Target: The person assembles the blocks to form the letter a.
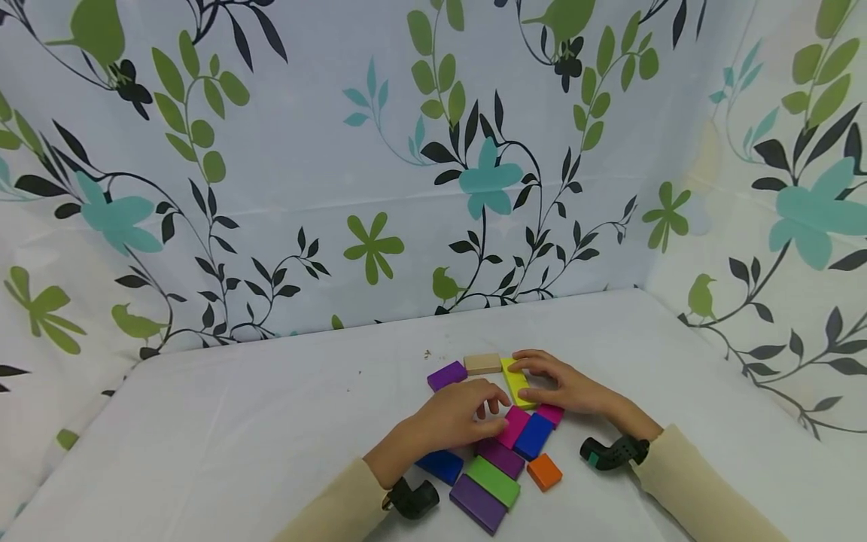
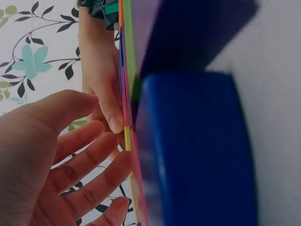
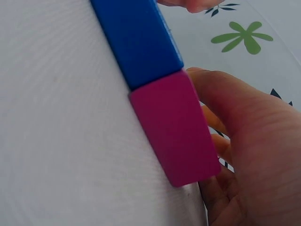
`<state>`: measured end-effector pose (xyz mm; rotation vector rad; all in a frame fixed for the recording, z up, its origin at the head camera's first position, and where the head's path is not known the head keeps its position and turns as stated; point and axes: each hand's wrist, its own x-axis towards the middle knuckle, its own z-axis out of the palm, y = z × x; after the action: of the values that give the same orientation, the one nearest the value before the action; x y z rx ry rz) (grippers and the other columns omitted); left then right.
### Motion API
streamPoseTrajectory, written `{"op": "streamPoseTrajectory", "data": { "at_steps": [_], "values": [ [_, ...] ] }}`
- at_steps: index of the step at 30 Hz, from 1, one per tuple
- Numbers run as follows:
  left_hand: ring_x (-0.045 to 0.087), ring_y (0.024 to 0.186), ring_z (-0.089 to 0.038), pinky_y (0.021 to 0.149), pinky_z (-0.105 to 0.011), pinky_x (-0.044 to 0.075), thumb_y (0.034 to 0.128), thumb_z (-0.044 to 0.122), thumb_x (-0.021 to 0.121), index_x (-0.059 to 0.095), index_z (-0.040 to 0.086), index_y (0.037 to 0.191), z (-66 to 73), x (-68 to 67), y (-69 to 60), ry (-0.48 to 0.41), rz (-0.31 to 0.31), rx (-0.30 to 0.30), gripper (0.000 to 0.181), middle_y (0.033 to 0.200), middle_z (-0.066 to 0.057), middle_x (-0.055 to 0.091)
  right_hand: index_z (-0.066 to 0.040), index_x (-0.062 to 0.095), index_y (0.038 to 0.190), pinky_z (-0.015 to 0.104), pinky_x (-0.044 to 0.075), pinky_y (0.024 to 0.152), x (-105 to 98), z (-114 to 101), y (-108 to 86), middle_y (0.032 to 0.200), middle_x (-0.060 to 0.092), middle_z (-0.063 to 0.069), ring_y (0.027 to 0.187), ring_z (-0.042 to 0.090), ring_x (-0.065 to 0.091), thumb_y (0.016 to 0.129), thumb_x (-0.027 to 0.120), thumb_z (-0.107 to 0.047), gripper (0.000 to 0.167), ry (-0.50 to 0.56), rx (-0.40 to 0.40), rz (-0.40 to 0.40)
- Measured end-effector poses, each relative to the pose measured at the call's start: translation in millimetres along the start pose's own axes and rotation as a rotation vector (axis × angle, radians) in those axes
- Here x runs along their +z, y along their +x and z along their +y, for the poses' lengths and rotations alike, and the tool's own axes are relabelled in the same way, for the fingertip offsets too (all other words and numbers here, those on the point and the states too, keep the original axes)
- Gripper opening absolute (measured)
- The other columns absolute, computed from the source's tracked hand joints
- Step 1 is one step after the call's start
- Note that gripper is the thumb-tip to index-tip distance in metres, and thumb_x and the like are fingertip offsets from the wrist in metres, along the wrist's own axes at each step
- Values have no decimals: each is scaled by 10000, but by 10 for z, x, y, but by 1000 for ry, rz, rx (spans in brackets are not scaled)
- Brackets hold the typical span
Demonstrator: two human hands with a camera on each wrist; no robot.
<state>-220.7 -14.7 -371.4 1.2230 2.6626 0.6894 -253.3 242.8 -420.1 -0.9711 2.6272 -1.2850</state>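
Yellow, flat rectangular block (image 1: 516,382) lies beneath the spread thumb and fingers of the right hand (image 1: 558,384), grip unclear; left hand (image 1: 460,414), loosely curved, holds nothing near 1 pink rectangular block (image 1: 515,427).

A creased white fabric backdrop with a green, teal and black botanical print (image 1: 298,181) rises behind and right of a flat white tabletop (image 1: 237,421) in soft, even light.

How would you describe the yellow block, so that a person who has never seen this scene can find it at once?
On the white table, find the group of coloured blocks, then the right hand. The yellow block lies by its fingers, next to the tan block. No neighbour shares its bright yellow colour.
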Motion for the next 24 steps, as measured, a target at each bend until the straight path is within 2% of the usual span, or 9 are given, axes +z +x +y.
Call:
{"op": "streamPoseTrajectory", "data": {
  "at_steps": [8,18,20,24],
  "values": [
    [534,781,-4,679,-142,437,917,354,675,638,171,1166,43,63,19,26,-19,2,311,926,102,607,-122,570,1319,618,337,1041,5,41,6,1488,371,181,1329,427,395,939,648,-205,397,7,18,-4],
    [510,749,7,667,-155,427,861,452,713,606,166,1210,66,128,35,49,-27,-46,465,932,94,618,-120,574,1314,624,333,1040,0,39,9,1481,377,184,1316,430,407,938,648,-209,393,-1,14,-5],
    [519,766,4,679,-159,435,852,454,723,603,171,1217,51,133,44,12,-38,-60,477,936,91,621,-116,574,1313,622,336,1039,0,36,7,1479,378,187,1316,432,407,937,649,-205,394,-1,11,-3],
    [540,807,-5,715,-168,460,842,410,750,604,165,1217,1,137,54,-118,-66,-104,471,958,86,626,-110,572,1315,620,341,1037,5,32,3,1482,375,191,1320,433,401,936,651,-205,399,1,13,-2]
  ]
}}
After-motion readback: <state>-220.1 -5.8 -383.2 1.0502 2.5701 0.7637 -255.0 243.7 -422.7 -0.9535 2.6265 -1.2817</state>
